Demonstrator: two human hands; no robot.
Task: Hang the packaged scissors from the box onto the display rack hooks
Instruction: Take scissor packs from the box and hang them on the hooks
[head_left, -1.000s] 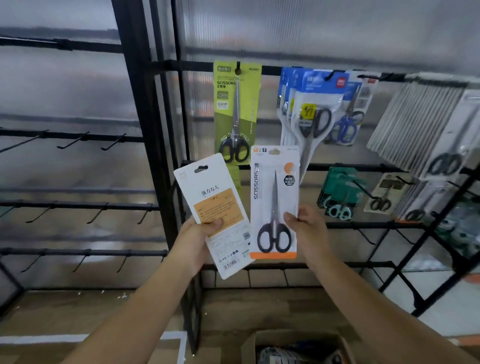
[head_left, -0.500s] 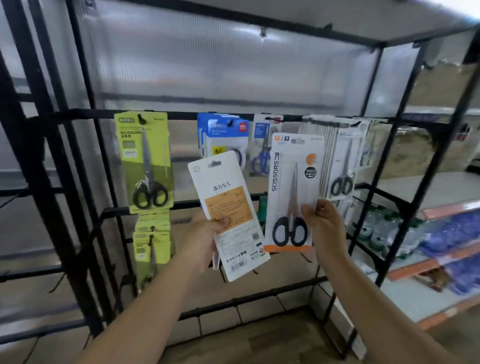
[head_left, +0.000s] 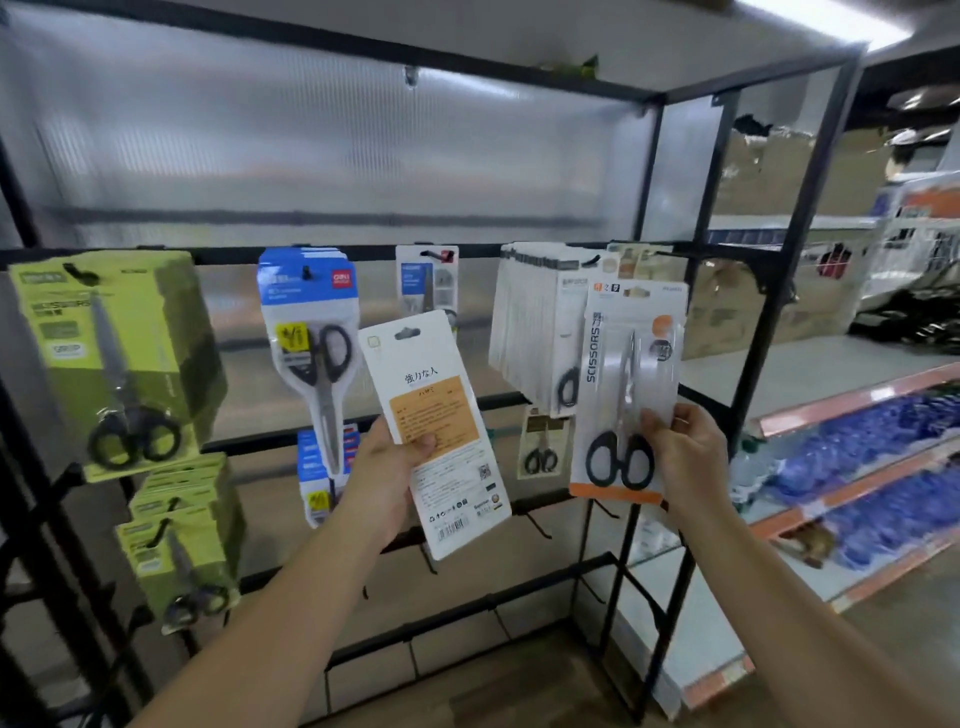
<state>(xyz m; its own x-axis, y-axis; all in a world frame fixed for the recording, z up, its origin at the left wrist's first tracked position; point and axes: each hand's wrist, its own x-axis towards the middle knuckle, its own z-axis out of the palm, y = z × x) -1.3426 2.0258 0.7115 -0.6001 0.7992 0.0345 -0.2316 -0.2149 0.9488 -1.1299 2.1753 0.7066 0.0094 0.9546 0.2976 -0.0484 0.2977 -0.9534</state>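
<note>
Scissors pack (head_left: 626, 395), printed "SCISSORS", pinched in right hand (head_left: 685, 452) before the black display rack (head_left: 660, 176). Left hand (head_left: 382, 480) grips white pack (head_left: 434, 431), back side out, orange label. Blue "deli" packs (head_left: 311, 332) hang at mid-rack; translucent panel behind.

Green packs (head_left: 111, 358) blurred; right shelves' blue goods (head_left: 872, 467) perhaps bottles

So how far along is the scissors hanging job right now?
Partly done: green packs, blue packs and a white stack already hang on the rack. In hand: the left hand grips a white pack, the right hand an orange-trimmed pack. Neither is hooked yet.
</note>
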